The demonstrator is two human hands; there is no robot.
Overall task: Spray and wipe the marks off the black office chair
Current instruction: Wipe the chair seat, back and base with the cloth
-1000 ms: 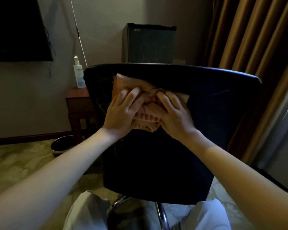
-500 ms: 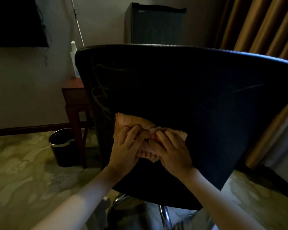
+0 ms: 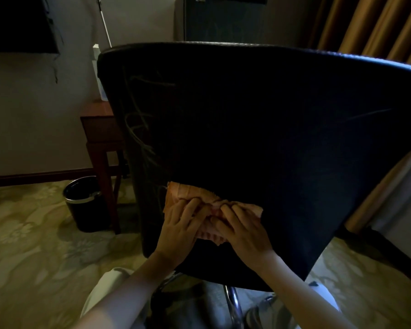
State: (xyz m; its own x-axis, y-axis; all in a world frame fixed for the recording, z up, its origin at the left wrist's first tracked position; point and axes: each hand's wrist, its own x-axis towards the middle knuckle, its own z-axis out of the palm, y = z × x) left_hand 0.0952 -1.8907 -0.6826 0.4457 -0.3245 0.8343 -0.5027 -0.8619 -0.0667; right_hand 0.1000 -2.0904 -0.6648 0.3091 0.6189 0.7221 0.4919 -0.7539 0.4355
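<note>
Pressing an orange cloth [image 3: 184, 193] to the black chair [image 3: 259, 127], left hand [image 3: 178, 230] and right hand [image 3: 245, 232] lie flat, fingers nearly straight.

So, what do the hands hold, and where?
The left hand and right hand press a crumpled orange cloth against the black chair back, over its middle.

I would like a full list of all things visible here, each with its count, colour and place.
office chair: one, black, centre, back towards camera
marks: several, pale, left part of chair back
cloth: one, orange, low on chair back
spray bottle: one, white, on side table, partly hidden by chair
side table: one, reddish brown, left of chair
bin: one, black, on floor by table
cabinet: one, dark, behind chair top
curtain: one, golden brown, upper right
left hand: one, pressing cloth's left side
right hand: one, pressing cloth's right side
</note>
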